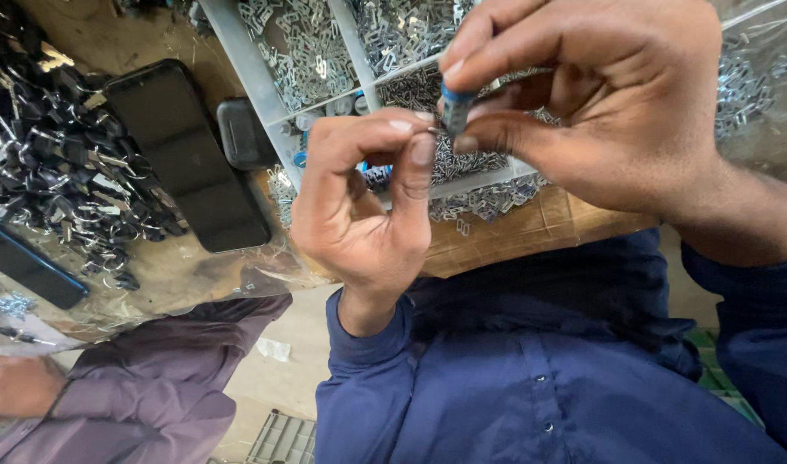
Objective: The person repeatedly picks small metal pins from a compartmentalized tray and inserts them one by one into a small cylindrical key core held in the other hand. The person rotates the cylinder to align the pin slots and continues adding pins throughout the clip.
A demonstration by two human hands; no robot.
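I see the right hand [617, 103] with fingers clamped on a small blue part [455, 110], long axis upright. At its 9 o'clock, touching, the left hand [367, 206] pinches a tiny metal clip [434, 131]. Behind, a divided tray [324, 69] on the worktop [531, 228].

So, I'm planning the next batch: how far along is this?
Done, perhaps: a heap of black pieces lies on the plastic sheet. In hand: the right hand pinches a small blue part while the left hand presses a metal clip to it. Left: the tray compartments are full of clips.
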